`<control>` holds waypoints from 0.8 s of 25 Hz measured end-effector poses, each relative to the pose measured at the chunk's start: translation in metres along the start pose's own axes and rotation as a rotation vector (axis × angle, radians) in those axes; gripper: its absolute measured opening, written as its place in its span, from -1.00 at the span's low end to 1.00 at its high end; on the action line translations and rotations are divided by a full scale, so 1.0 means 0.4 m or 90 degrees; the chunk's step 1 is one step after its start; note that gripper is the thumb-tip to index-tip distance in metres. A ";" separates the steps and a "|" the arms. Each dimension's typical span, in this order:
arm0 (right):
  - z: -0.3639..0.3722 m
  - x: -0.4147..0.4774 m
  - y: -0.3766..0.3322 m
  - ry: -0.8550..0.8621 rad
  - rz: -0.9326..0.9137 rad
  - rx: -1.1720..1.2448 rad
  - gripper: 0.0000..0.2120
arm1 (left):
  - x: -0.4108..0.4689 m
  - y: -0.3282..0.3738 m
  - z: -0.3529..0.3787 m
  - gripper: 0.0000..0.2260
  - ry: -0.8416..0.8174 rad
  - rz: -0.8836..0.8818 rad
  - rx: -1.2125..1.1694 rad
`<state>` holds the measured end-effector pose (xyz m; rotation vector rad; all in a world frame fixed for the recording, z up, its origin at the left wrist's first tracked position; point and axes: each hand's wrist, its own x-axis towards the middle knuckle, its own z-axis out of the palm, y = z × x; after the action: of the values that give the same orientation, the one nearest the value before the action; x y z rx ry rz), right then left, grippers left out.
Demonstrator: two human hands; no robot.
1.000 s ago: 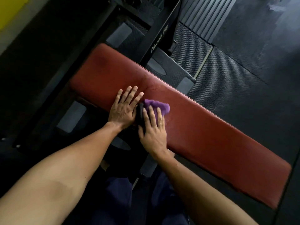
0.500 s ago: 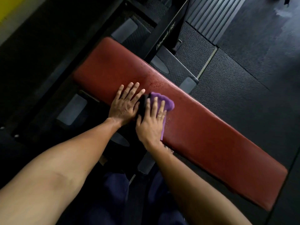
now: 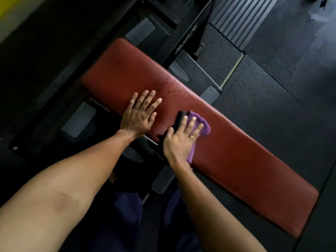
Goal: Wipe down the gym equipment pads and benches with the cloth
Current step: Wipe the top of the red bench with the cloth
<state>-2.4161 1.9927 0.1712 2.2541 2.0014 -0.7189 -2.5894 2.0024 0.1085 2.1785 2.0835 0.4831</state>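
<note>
A long red-brown padded bench (image 3: 245, 160) runs diagonally from upper left to lower right. My left hand (image 3: 139, 117) rests flat on its near edge, fingers spread and straight. Just to the right, my right hand (image 3: 180, 142) presses a purple cloth (image 3: 204, 127) onto the pad with straight fingers; a ring shows on one finger. The cloth sticks out beyond the fingertips and along the hand's right side, and a dark part of it lies under the thumb. Small wet specks dot the pad above the two hands.
A black machine frame post (image 3: 183, 42) rises behind the bench, beside textured black foot plates (image 3: 218, 57). Dark rubber matting (image 3: 272, 106) covers the floor to the right. My legs in dark blue trousers (image 3: 127, 206) stand close against the bench's near side.
My right hand has slid the cloth to the right along the pad, opening a gap from my left hand. The left hand stayed flat in the same spot.
</note>
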 end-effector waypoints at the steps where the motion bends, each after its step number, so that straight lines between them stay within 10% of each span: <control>1: 0.020 -0.013 -0.046 -0.016 -0.046 0.005 -0.23 | 0.001 0.001 0.001 -0.52 0.009 0.001 0.003; 6: 0.058 -0.077 0.076 0.031 -0.336 -0.140 -0.08 | 0.001 0.001 -0.008 -0.52 0.000 0.007 -0.006; 12: 0.040 -0.106 0.337 0.081 -0.319 -0.180 0.03 | 0.000 -0.001 -0.010 -0.52 -0.017 0.001 -0.007; 20: 0.057 -0.005 0.005 -0.024 -0.378 -0.089 -0.07 | 0.007 -0.001 -0.011 -0.54 0.010 0.007 -0.013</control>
<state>-2.4214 1.9830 0.1509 1.5526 2.6271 -0.6119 -2.5911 2.0043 0.1130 2.1838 2.0656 0.5215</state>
